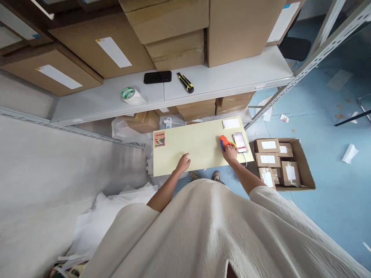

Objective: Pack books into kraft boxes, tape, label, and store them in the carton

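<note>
A narrow pale yellow table (191, 146) is in front of me. Over its right half, my right hand (230, 153) is closed around an orange and blue tape dispenser (224, 141) with a bit of yellow on it. Just right of that hand lies a phone (239, 142) with a lit, partly blurred screen and a white cable. My left hand (183, 163) is above the table's near edge, fingers loosely bent and apart, holding nothing. A pink printed card (159, 139) lies at the table's left end, and a white label pad (231, 123) at the far right corner.
Behind the table, a grey shelf (110, 90) carries large cartons (176, 19), a tape roll (129, 94), a black phone (157, 77) and a box cutter (185, 82). On the floor at right stands an open carton (307, 170) of small labelled boxes. White sheets (107, 208) are piled at left.
</note>
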A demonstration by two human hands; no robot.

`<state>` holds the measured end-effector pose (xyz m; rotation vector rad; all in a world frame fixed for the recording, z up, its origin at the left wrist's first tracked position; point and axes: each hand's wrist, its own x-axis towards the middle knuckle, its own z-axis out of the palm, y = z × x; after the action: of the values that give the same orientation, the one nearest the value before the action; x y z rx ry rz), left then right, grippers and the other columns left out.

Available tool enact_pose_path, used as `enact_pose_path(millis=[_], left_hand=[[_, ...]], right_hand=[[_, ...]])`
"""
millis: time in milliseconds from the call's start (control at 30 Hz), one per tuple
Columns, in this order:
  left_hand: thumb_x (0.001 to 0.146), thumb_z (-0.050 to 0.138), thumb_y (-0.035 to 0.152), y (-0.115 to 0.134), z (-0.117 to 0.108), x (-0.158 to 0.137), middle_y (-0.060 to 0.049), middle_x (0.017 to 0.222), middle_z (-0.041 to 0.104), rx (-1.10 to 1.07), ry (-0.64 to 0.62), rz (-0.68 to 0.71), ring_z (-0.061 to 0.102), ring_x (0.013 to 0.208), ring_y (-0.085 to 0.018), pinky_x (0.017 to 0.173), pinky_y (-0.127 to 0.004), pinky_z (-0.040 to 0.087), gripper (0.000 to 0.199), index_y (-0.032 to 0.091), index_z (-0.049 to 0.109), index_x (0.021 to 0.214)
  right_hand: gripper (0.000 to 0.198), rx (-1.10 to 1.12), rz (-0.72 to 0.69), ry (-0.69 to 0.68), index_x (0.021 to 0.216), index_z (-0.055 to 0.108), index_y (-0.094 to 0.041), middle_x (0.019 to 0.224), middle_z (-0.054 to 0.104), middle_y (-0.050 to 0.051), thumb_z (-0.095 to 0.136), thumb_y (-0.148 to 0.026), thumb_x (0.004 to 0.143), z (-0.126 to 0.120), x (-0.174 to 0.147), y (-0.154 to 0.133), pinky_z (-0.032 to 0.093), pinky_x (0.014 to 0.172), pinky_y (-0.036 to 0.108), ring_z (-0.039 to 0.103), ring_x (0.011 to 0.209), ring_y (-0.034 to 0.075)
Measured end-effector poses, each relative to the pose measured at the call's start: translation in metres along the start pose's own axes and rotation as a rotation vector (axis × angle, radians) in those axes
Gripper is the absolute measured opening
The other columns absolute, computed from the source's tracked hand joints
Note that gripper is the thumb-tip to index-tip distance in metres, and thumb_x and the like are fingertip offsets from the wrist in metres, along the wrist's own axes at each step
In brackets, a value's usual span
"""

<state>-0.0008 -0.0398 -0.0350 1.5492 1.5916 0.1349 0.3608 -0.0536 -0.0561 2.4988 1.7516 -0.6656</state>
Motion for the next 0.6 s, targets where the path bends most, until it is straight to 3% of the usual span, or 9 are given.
enact_pose_path(millis=[233, 400, 600], left_hand=[[0.107, 0.059, 0.017, 0.018, 0.008, 0.001, -0.019, 0.167, 0.064, -0.022, 0.025, 0.021, 0.076, 0.134, -0.028, 0.123, -0.042, 0.057, 0.052, 0.015, 0.065, 0.159], [0.106, 0.059, 0.017, 0.027, 0.024, -0.002, -0.019, 0.166, 0.065, -0.044, 0.073, 0.050, 0.076, 0.133, -0.027, 0.124, -0.041, 0.057, 0.051, 0.015, 0.067, 0.157], [0.106, 0.058, 0.020, 0.022, 0.045, -0.024, -0.018, 0.164, 0.067, -0.122, 0.151, 0.009, 0.075, 0.137, -0.029, 0.125, -0.045, 0.057, 0.053, 0.016, 0.066, 0.158]], right_hand=[[0.035, 0.009, -0.058, 0.016, 0.138, 0.069, -0.021, 0.147, 0.071, 0.023, 0.065, -0.038, 0.108, -0.020, -0.013, 0.005, 0.041, 0.116, 0.052, 0.058, 0.145, 0.039], [0.031, 0.015, -0.089, 0.022, 0.137, 0.067, -0.020, 0.144, 0.072, 0.021, 0.051, -0.032, 0.113, -0.036, -0.021, 0.012, 0.043, 0.112, 0.047, 0.064, 0.137, 0.036], [0.040, 0.001, -0.184, 0.058, 0.143, 0.065, -0.017, 0.139, 0.073, 0.022, 0.044, -0.026, 0.111, -0.048, -0.005, 0.020, 0.043, 0.111, 0.049, 0.067, 0.128, 0.037]])
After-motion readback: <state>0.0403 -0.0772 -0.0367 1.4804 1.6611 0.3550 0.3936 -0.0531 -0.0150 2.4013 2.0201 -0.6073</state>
